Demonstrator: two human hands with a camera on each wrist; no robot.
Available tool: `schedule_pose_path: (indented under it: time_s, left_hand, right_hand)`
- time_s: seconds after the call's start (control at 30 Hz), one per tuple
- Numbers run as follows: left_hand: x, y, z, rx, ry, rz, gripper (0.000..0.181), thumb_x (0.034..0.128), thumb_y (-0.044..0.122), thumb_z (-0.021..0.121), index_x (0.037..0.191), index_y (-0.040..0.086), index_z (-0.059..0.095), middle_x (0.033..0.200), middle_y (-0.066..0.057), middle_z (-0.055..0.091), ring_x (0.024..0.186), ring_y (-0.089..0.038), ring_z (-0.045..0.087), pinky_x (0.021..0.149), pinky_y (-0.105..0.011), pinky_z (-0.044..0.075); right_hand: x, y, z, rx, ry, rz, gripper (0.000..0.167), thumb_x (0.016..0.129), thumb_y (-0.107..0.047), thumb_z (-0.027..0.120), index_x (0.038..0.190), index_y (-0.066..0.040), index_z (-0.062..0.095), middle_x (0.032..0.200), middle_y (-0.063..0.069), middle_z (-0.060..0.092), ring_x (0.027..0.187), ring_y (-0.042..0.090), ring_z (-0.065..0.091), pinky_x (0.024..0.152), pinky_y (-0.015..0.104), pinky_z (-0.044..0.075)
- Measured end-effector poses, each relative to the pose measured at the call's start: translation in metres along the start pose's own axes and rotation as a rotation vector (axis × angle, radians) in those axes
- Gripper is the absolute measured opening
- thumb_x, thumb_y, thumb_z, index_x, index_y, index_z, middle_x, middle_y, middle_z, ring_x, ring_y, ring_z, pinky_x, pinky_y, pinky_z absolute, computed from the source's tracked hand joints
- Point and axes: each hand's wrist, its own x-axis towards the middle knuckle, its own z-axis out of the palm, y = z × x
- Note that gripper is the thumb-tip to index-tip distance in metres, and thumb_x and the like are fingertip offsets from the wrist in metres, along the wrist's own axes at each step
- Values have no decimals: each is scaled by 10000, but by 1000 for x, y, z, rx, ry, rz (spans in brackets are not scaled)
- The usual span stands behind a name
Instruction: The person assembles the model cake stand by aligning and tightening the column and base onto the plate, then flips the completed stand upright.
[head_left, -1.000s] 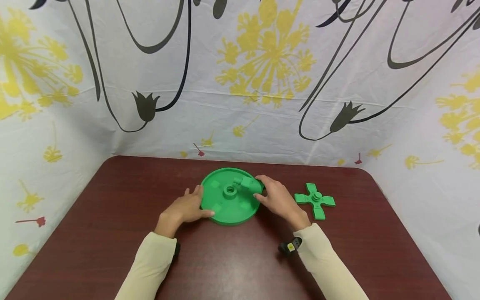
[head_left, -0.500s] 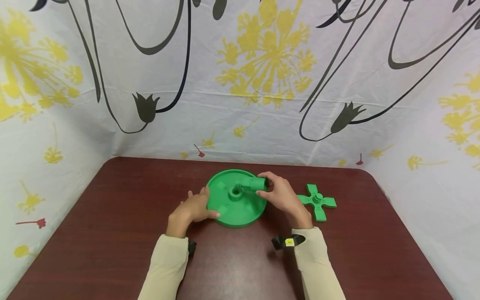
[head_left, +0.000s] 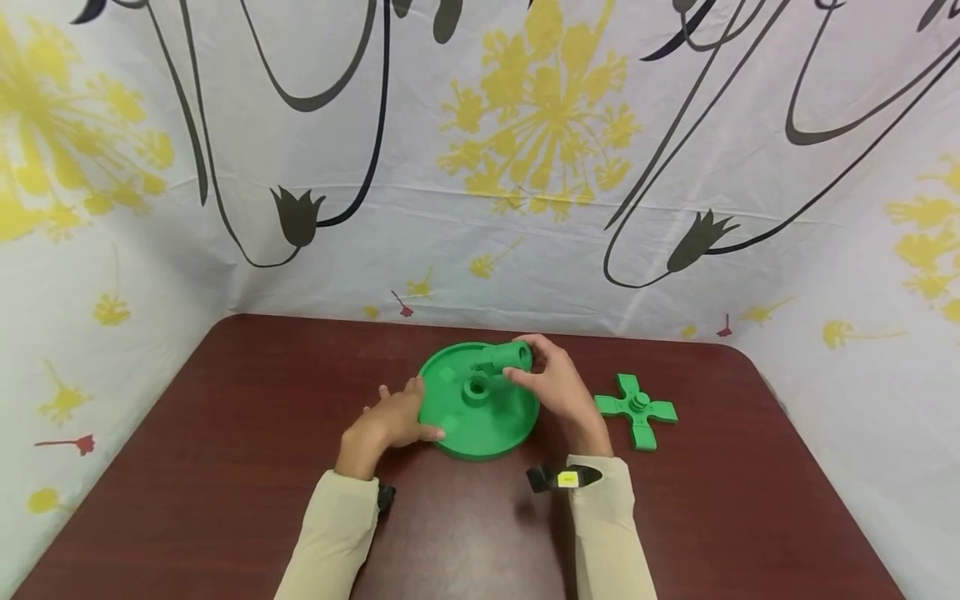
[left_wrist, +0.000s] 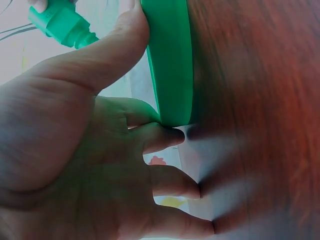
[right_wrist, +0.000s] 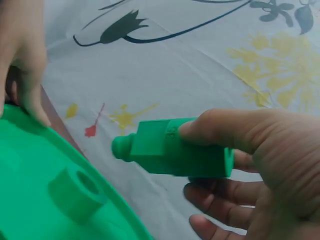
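Note:
My right hand (head_left: 561,392) pinches a green post (right_wrist: 155,147) between thumb and fingers. This post has a faceted body, raised figures on its side, a narrow threaded stub at one end and a hollow other end. It is held on its side above a round green base (head_left: 487,429), its stub pointing left. At the middle of the base rises a ring-shaped socket (head_left: 476,388). My left hand (head_left: 393,417) holds the base's left rim between thumb and index finger; the other fingers are spread, their tips at the tabletop in the left wrist view.
A green cross-shaped piece (head_left: 637,405) with a threaded stud lies to the right of the base. The dark red table (head_left: 247,467) is bounded at the back and sides by a white patterned sheet (head_left: 420,250).
My right hand has turned and lifted the post, so its hollow end now faces more toward the head camera. Base and left hand have shifted slightly right in view.

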Motion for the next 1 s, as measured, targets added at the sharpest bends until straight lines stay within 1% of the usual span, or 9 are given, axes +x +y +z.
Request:
schedule_pose_path:
  time_s: [0.07, 0.13, 0.23, 0.33, 0.47, 0.67, 0.83, 1.0]
  left_hand:
    - [0, -1, 1, -1, -2, 0, 976, 917, 378, 711, 1580, -3, 105, 1645, -203, 116, 1454, -556, 23, 1082, -763, 158]
    - [0, -1, 1, -1, 0, -4, 976, 916, 378, 713, 1579, -6, 108, 1643, -208, 118, 1452, -560, 24, 1080, -765, 159]
    - [-1, -2, 1, -3, 7, -8, 976, 912, 373, 718, 1577, -13, 115, 1640, -216, 125, 1449, -568, 28, 1074, -770, 159]
    - [-1, -2, 1, -3, 4, -7, 980, 913, 374, 717, 1578, -8, 108, 1641, -213, 119, 1449, -565, 24, 1073, -772, 156]
    - [1, 0, 1, -1, 0, -5, 985, 912, 379, 716, 1582, 3, 100, 1644, -206, 112, 1452, -559, 18, 1075, -770, 156]
    - [0, 0, 3, 2, -6, -2, 979, 913, 383, 714, 1582, 5, 107, 1644, -206, 113, 1449, -565, 13, 1076, -770, 156]
    - [-2, 0, 1, 6, -12, -8, 982, 914, 384, 713, 1581, 0, 102, 1644, -208, 113, 1447, -569, 17, 1077, -768, 157]
    - [2, 0, 1, 21, -13, -7, 983, 916, 393, 708, 1582, 4, 98, 1644, -206, 113, 1449, -565, 21, 1077, -769, 157]
  right_hand:
    - [1, 2, 6, -9, 8, -8, 410, 899, -127, 733, 1281, -87, 590, 1068, 109, 618, 906, 276, 615, 761, 343, 518]
    - [2, 2, 14, -29, 15, -16, 411, 894, -154, 740, 1274, -98, 594, 1067, 97, 619, 900, 259, 603, 757, 334, 512]
    - [3, 2, 25, -33, 35, -13, 412, 882, -195, 754, 1262, -131, 606, 1073, 75, 629, 929, 238, 598, 777, 349, 511]
    - [2, -1, 32, -23, 41, -15, 419, 876, -200, 755, 1266, -146, 608, 1080, 69, 635, 954, 238, 604, 806, 378, 517]
    - [1, -5, 35, -22, 37, -22, 420, 876, -197, 751, 1268, -155, 607, 1073, 60, 634, 956, 239, 608, 809, 383, 519]
    - [-2, -5, 35, -2, 86, -8, 395, 876, -168, 754, 1243, -136, 610, 1070, 74, 626, 955, 229, 586, 772, 369, 504]
    - [-2, -9, 40, -52, 111, -7, 426, 871, -168, 756, 1264, -96, 609, 1132, 93, 594, 986, 255, 566, 799, 370, 480]
    - [0, -10, 42, -90, 140, -17, 421, 877, -163, 749, 1262, -67, 609, 1111, 111, 563, 997, 320, 561, 813, 403, 469]
